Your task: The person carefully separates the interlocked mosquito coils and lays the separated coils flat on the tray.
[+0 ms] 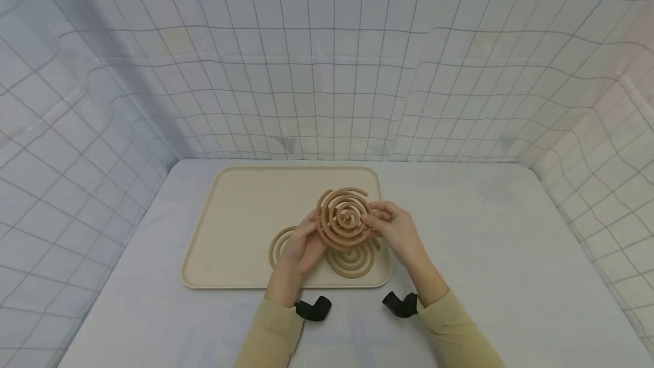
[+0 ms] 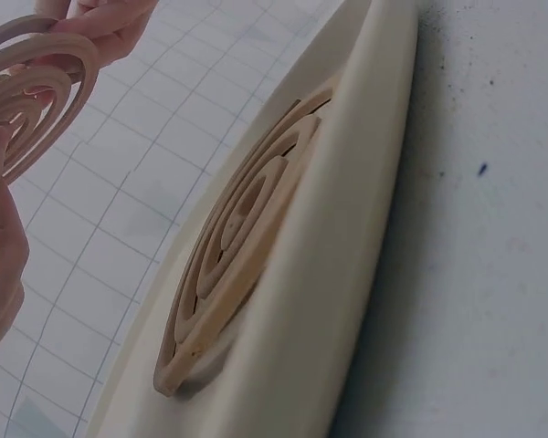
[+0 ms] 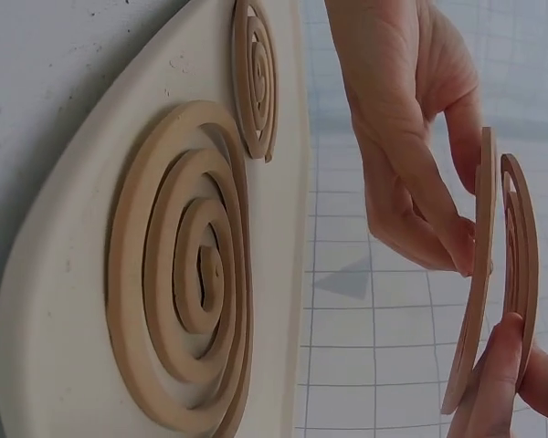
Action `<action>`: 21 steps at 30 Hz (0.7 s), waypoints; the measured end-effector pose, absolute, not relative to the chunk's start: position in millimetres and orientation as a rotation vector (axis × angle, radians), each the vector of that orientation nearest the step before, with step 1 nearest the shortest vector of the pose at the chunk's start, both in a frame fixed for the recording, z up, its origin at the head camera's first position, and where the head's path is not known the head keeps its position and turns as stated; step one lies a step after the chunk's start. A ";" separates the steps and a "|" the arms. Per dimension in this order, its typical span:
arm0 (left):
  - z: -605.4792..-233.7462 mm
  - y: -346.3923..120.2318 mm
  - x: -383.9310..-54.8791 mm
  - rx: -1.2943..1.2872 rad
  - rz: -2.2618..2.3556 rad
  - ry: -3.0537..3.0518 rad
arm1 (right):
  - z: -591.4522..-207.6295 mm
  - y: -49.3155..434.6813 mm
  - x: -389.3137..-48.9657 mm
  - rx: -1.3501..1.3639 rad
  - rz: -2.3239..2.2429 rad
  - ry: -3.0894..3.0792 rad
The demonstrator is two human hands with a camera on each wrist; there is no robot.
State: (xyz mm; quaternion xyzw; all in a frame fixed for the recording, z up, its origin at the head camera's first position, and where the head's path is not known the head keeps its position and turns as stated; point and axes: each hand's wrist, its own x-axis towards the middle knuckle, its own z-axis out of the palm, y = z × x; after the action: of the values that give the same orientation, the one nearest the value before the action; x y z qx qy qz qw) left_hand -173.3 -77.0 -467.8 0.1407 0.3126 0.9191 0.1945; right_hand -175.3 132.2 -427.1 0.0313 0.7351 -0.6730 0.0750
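Two brown mosquito coils are held up over the tray's right part, close together, with a narrow gap between them in the right wrist view. My left hand grips the edge of one coil. My right hand pinches the other coil from the right, one finger between the two lower edges. Below, a coil lies flat in the cream tray, partly covered by the raised coils. Another coil lies to its left, partly hidden behind my left hand.
The tray's raised rim runs along its near side. Black wrist mounts sit at both cuffs. White gridded cloth stands behind and on both sides of the white table.
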 end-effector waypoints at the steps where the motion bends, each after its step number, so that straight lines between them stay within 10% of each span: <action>1: -467.3 -76.9 -173.7 0.366 2.584 0.893 | -427.7 130.8 -176.2 0.104 -2.038 2.194; 21: -450.1 -99.0 -177.6 -0.116 2.772 0.858 | -438.5 128.7 -201.6 0.201 -2.168 2.069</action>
State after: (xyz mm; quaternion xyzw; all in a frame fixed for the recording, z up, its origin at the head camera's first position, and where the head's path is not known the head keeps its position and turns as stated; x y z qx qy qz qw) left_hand -177.6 -99.0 -450.1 -0.0397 0.2934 0.9478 0.1186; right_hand -201.6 128.7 -438.5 0.0669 0.6872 -0.7201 0.0691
